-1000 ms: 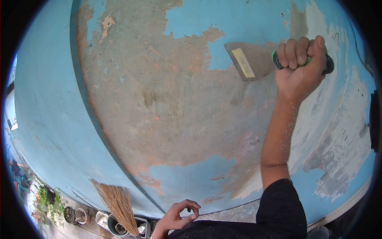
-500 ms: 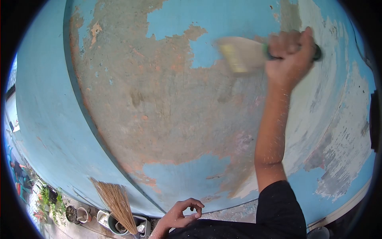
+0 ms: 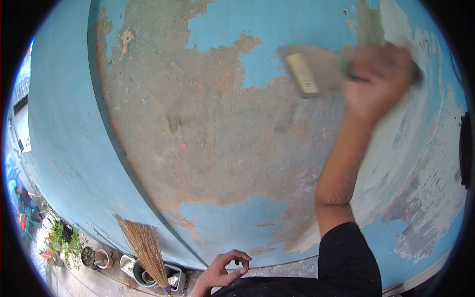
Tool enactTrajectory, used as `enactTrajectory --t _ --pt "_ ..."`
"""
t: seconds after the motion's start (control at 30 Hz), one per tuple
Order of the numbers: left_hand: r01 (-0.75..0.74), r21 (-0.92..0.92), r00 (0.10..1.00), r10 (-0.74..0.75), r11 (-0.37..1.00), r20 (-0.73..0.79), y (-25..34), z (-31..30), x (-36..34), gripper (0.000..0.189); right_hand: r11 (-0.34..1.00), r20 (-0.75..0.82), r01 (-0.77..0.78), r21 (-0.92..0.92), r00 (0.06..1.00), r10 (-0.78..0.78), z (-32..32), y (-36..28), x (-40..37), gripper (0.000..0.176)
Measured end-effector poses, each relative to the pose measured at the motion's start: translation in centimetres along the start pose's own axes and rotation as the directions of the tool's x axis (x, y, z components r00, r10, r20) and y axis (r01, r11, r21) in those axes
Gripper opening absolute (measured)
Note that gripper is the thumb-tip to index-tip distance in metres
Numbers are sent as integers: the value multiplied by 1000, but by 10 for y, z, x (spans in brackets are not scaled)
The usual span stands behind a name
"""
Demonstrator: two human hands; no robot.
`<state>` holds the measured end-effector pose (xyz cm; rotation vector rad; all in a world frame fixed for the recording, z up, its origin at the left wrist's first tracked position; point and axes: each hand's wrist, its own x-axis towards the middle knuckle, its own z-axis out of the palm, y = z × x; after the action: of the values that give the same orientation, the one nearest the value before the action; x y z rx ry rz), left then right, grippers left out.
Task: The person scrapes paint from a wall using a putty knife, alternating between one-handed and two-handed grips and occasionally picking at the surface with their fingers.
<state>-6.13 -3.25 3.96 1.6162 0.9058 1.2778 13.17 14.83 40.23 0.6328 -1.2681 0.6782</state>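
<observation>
My right hand (image 3: 378,81) is wrapped round the handle of a wide scraper (image 3: 326,67), smeared by motion at the upper right. The scraper's broad blade points left and carries a yellow label near its edge; it overlaps a patch of blue paint on the wall (image 3: 198,143). Much of that wall is bare grey plaster, with ragged blue paint around it. Low in the view, in front of my body, my left hand (image 3: 230,267) holds nothing, its fingers loosely curled and apart from the thumb.
A stick broom (image 3: 143,247) leans at the wall's foot among grey tubs (image 3: 175,277). Potted plants (image 3: 62,237) and small pots (image 3: 103,258) stand to its left. A raised ridge (image 3: 116,148) runs down the wall. A person (image 3: 24,198) is seated far left.
My right hand and the scraper have moved right. The whole view has shifted slightly, bringing more of the far left into sight. My left hand keeps nearly the same pose.
</observation>
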Motion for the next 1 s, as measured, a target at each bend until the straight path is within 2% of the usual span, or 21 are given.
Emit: enactTrajectory --t 0.07,0.13,0.27,0.33,0.37,0.43,0.47,0.5,0.63,0.67,0.77,0.8,0.87,0.9,0.93,1.0 --pt "2 10 1000 -2 1000 31 -2 -2 -1 36 969 -40 38 -243 998 -49 10 11 -5 42" --pt "-1 -9 999 1 1000 45 1 -1 0 35 967 -48 -9 -254 999 -3 3 0 -2 42" --pt "0 -10 997 1 1000 71 -3 4 9 35 872 -159 72 -483 973 -168 -25 9 7 32" --pt "-7 6 995 7 1000 95 -1 8 8 36 909 -217 -201 -366 968 127 -8 47 -20 28" --pt "-14 -3 993 14 1000 113 2 9 9 37 912 -216 -191 -364 969 116 -3 38 -20 28" --pt "-35 16 993 33 999 114 0 4 10 38 977 -274 -106 -183 960 52 16 7 -16 37" --pt "-5 15 997 4 1000 81 -2 2 7 38 1000 57 8 -25 998 -6 -6 -12 -8 39" --pt "0 -13 998 1 1000 56 -4 -1 6 38 1000 61 4 -19 998 -3 0 -9 -7 39" --pt "-4 -28 999 5 1000 41 -8 -8 -2 38 945 31 2 -326 999 8 21 5 -8 44" --pt "-1 -31 999 2 1000 48 -8 -9 -3 38 942 28 1 -334 1000 9 17 3 -6 44" --pt "-2 -49 999 4 999 40 -10 -8 3 37 998 -119 -36 -45 992 30 -3 -11 7 41" --pt "-9 -39 998 11 999 66 -7 -7 7 37 998 -121 -44 -51 992 37 10 -4 -2 41" --pt "-10 -20 995 12 1000 98 -5 -6 5 36 928 2 -302 -217 951 310 47 23 -26 49" --pt "-13 -20 995 15 1000 103 -3 -6 3 36 937 -39 -303 -171 953 301 32 35 -29 41" --pt "-28 -19 994 30 999 103 -2 -7 5 36 943 -23 -289 -167 957 289 28 27 -20 41" --pt "-11 -20 998 13 1000 65 -6 -13 3 36 994 10 -89 -68 996 90 20 -3 -6 42"
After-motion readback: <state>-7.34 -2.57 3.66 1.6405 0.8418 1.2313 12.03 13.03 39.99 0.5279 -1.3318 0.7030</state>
